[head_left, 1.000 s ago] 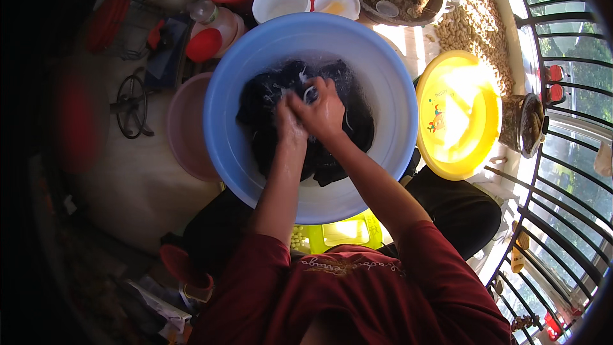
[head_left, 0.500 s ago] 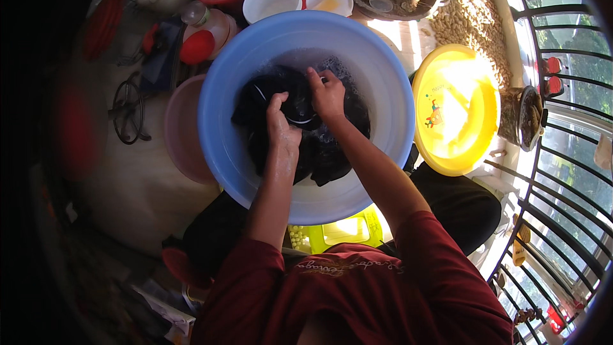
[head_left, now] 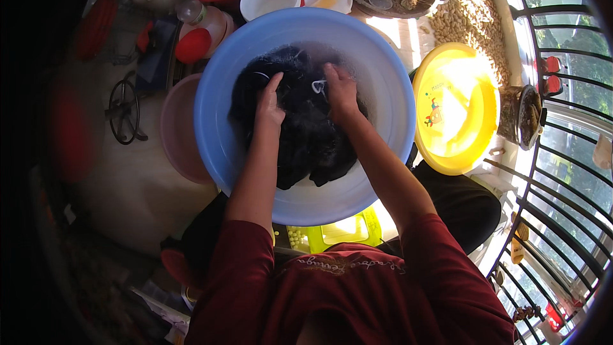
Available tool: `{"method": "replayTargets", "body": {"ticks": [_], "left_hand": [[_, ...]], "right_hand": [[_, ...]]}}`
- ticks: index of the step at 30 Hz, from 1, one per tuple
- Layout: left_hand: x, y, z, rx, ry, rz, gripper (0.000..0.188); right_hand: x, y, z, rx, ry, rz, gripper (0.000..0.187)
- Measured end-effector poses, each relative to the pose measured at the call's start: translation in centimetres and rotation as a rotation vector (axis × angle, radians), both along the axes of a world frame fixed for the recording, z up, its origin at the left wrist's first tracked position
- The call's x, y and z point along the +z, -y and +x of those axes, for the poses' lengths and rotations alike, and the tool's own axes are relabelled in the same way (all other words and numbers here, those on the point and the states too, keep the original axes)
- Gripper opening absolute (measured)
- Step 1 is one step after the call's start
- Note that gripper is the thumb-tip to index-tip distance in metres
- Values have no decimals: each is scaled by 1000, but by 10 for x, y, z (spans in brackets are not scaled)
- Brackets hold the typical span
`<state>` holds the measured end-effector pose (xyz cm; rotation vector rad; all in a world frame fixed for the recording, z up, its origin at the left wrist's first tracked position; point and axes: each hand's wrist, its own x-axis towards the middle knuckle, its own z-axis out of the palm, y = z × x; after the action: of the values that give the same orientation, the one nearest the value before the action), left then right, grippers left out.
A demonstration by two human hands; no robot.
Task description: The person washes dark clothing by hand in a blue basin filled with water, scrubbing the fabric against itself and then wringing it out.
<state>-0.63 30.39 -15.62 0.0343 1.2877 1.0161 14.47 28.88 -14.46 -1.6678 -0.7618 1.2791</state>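
Note:
A large blue basin [head_left: 211, 115] holds cloudy, slightly sudsy water and a soaked black garment [head_left: 303, 134] lying spread and bunched in it. My left hand [head_left: 271, 103] grips the garment on its left side, thumb up, the other fingers largely hidden in the cloth. On the other side my right hand [head_left: 342, 94] has hold of the same cloth, its fingers curled into it. A looped white drawstring [head_left: 318, 86] shows beside the right hand. My two hands are apart, with dark fabric between them.
A yellow basin [head_left: 424, 140] stands at the right, near a barred window [head_left: 565, 108]. A pink basin [head_left: 175, 131] sits partly under the blue one's left side. White bowls [head_left: 270, 0] and a planter [head_left: 389, 0] are beyond. A green plastic stool [head_left: 345, 230] is close to me.
My hands have moved apart, the left one to the left and the right one to the right. The garment between them is spread wider, and the white drawstring now shows clearly.

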Motion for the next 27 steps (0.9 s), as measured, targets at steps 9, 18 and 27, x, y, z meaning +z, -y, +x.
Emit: {"method": "replayTargets", "body": {"ticks": [9,18,27], "left_hand": [[-5,43,-5,90,890,264,39],[73,46,22,47,355,86,28],[70,32,25,214,85,57,26]], "right_hand": [[116,69,-55,391,540,304,49],[79,57,-52,155,356,396,37],[34,7,-4,96,450,40,29]]}}
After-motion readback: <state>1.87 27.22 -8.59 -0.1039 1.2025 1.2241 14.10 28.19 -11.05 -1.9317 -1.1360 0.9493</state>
